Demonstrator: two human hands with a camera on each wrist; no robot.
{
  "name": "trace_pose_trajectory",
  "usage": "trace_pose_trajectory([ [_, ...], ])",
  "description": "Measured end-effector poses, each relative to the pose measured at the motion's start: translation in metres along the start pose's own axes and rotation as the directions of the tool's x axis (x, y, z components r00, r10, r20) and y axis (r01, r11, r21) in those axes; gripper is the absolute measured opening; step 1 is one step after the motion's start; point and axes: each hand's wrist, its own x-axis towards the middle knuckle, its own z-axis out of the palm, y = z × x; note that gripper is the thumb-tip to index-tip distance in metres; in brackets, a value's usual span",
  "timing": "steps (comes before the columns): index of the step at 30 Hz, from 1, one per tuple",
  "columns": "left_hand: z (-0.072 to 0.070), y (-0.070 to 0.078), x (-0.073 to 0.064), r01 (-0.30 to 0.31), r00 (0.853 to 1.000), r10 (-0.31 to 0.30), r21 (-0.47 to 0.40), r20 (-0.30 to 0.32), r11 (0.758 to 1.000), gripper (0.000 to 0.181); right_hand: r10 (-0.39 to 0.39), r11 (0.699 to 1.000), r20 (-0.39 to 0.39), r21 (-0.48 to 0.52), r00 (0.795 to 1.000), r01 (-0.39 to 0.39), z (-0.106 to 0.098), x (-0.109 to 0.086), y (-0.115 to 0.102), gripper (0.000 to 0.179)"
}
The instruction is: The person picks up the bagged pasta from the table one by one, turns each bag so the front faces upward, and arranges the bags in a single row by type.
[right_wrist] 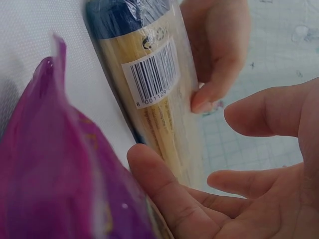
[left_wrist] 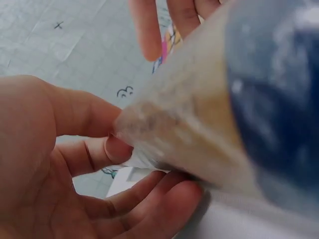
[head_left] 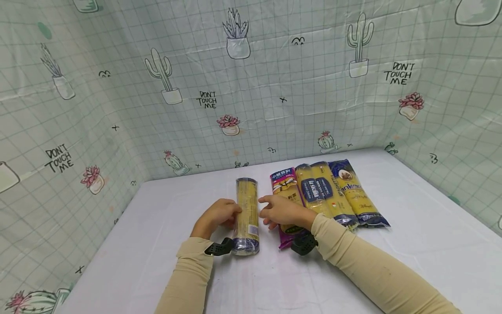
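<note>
A clear-wrapped spaghetti pack with dark blue ends lies on the white table. My left hand grips its left side, thumb and fingertips pinching the wrapper in the left wrist view. To its right is my right hand, fingers spread and thumb extended, holding nothing. In the right wrist view the barcode on the spaghetti pack faces that hand. Partly under my right hand and wrist lies a pink and purple pasta bag, whose crimped end also fills the right wrist view's lower left.
Right of the pink bag, several yellow pasta packs lie side by side: a "la sicilia" pack, another blue-labelled spaghetti pack and a dark-ended bag. A cactus-print sheet hangs behind the table.
</note>
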Motion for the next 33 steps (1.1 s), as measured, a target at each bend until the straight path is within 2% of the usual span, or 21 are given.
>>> trace_pose_trajectory([
  [6, 0.000, 0.001, 0.001, -0.044, 0.996, 0.052, -0.106, 0.067, 0.993, 0.013, 0.004, 0.999, 0.002, 0.039, 1.000, -0.004, 0.000, 0.001, 0.001, 0.059],
  [8, 0.002, 0.003, 0.001, -0.058, 0.994, 0.068, -0.118, 0.080, 0.991, 0.013, 0.006, 0.999, 0.002, 0.046, 1.000, -0.006, 0.000, 0.001, 0.001, 0.060],
  [15, 0.010, 0.010, -0.002, -0.084, 0.991, 0.097, -0.140, 0.089, 0.986, 0.013, -0.002, 0.999, 0.015, 0.036, 1.000, 0.002, -0.001, 0.001, 0.000, 0.055],
  [21, 0.014, 0.019, -0.006, -0.093, 0.990, 0.106, -0.144, 0.092, 0.985, 0.017, -0.012, 0.998, -0.002, -0.059, 1.000, 0.012, -0.001, 0.000, 0.000, 0.055],
  [27, 0.013, 0.023, -0.008, -0.085, 0.988, 0.112, -0.228, 0.105, 0.970, 0.018, 0.005, 0.997, -0.019, -0.079, 1.000, -0.006, -0.001, -0.001, -0.001, 0.060],
  [33, 0.013, 0.028, -0.010, -0.138, 0.981, 0.170, -0.281, 0.093, 0.950, 0.025, 0.027, 0.997, -0.048, -0.075, 0.999, -0.030, -0.001, -0.001, 0.000, 0.072],
])
